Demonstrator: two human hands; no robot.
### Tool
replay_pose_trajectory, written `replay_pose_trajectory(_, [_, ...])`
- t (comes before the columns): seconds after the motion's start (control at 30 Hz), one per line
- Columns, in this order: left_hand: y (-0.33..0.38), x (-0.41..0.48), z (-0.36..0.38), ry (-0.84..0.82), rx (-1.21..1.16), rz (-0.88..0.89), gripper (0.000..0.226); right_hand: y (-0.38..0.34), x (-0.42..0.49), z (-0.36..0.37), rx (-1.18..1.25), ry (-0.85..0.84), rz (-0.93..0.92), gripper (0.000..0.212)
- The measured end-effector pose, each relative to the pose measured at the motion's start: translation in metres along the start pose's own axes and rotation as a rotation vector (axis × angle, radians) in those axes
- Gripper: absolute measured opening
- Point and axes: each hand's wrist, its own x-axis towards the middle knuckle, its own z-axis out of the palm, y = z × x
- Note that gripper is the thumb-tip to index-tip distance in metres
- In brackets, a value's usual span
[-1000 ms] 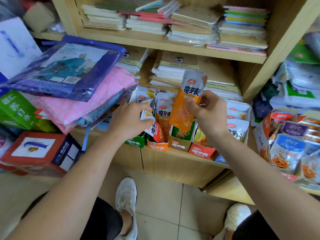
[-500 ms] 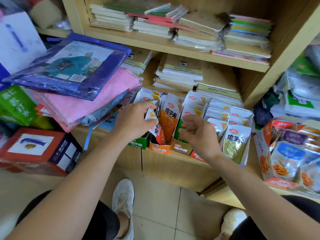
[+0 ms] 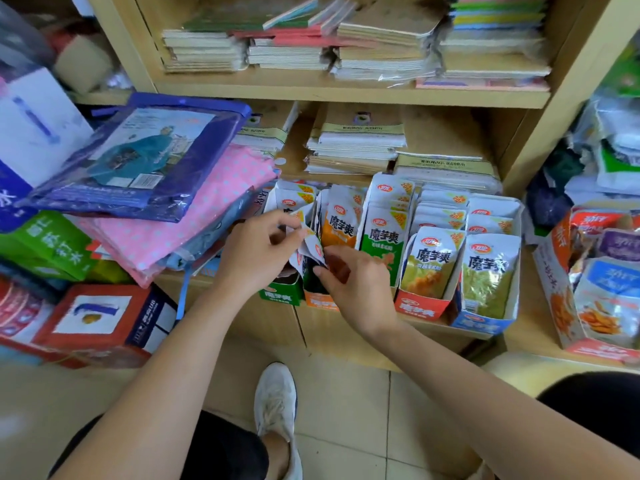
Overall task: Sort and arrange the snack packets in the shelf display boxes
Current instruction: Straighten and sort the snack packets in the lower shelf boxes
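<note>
Several snack display boxes stand in a row on the lower shelf: green box (image 3: 280,293), orange box (image 3: 317,301), red box (image 3: 417,306), blue box (image 3: 479,322). Packets stand upright in them, such as an orange packet (image 3: 341,225), a green packet (image 3: 384,242) and a yellow-green packet (image 3: 490,270). My left hand (image 3: 258,252) pinches a bent white and red packet (image 3: 310,245) between the green and orange boxes. My right hand (image 3: 353,278) pinches the lower edge of the same packet over the orange box.
Bagged pink and blue goods (image 3: 156,188) are piled at the left, over cartons (image 3: 100,320). Notebook stacks (image 3: 356,143) lie behind the boxes. Another open box of snack packets (image 3: 599,282) stands at the right. My shoe (image 3: 277,407) is on the tiled floor below.
My right hand put the orange packet into its box, then moved left to the packet that my left hand holds. The left hand has stayed in place.
</note>
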Motion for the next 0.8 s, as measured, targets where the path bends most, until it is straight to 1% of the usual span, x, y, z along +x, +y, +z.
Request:
replay_pose_trajectory(0.07, [-0.003, 0.000, -0.002, 0.014, 0.073, 0.011, 0.013, 0.004, 0.003, -0.003, 0.072, 0.011, 0.068, 0.022])
replay_pose_trajectory(0.17, [-0.002, 0.000, -0.002, 0.039, 0.139, 0.035, 0.019, 0.012, 0.008, -0.008, 0.182, -0.001, 0.176, 0.020])
replay_pose_trajectory(0.23, [-0.002, 0.001, -0.002, 0.066, 0.137, 0.061, 0.025, 0.013, 0.009, -0.011, 0.263, -0.018, 0.224, 0.021])
replay_pose_trajectory(0.3, [0.001, 0.001, -0.001, 0.066, 0.108, 0.149, 0.036, 0.014, 0.008, -0.015, 0.360, -0.036, 0.259, 0.021])
replay_pose_trajectory(0.37, [0.005, 0.000, 0.001, -0.016, 0.091, 0.290, 0.051, 0.014, 0.008, -0.020, 0.447, -0.070, 0.276, 0.021])
replay_pose_trajectory(0.4, [0.007, -0.001, 0.002, -0.067, 0.113, 0.354, 0.054, 0.013, 0.008, -0.023, 0.481, -0.093, 0.281, 0.021])
replay_pose_trajectory(0.43, [0.009, -0.001, 0.004, -0.101, 0.145, 0.402, 0.052, 0.014, 0.009, -0.025, 0.498, -0.115, 0.283, 0.022])
replay_pose_trajectory(0.47, [0.011, -0.002, 0.006, -0.107, 0.172, 0.426, 0.045, 0.016, 0.011, -0.027, 0.501, -0.131, 0.280, 0.022])
replay_pose_trajectory(0.57, [0.009, 0.000, 0.006, -0.042, 0.195, 0.442, 0.018, 0.020, 0.013, -0.036, 0.504, -0.111, 0.281, 0.021])
replay_pose_trajectory(0.6, [0.006, 0.001, 0.004, -0.030, 0.207, 0.445, 0.017, 0.020, 0.013, -0.039, 0.522, -0.080, 0.289, 0.023])
replay_pose_trajectory(0.67, [0.000, 0.003, 0.000, -0.039, 0.216, 0.438, 0.021, 0.018, 0.014, -0.049, 0.536, -0.003, 0.292, 0.024])
replay_pose_trajectory(0.8, [-0.003, 0.000, -0.005, -0.049, 0.222, 0.417, 0.024, 0.016, 0.017, -0.071, 0.511, 0.153, 0.255, 0.021])
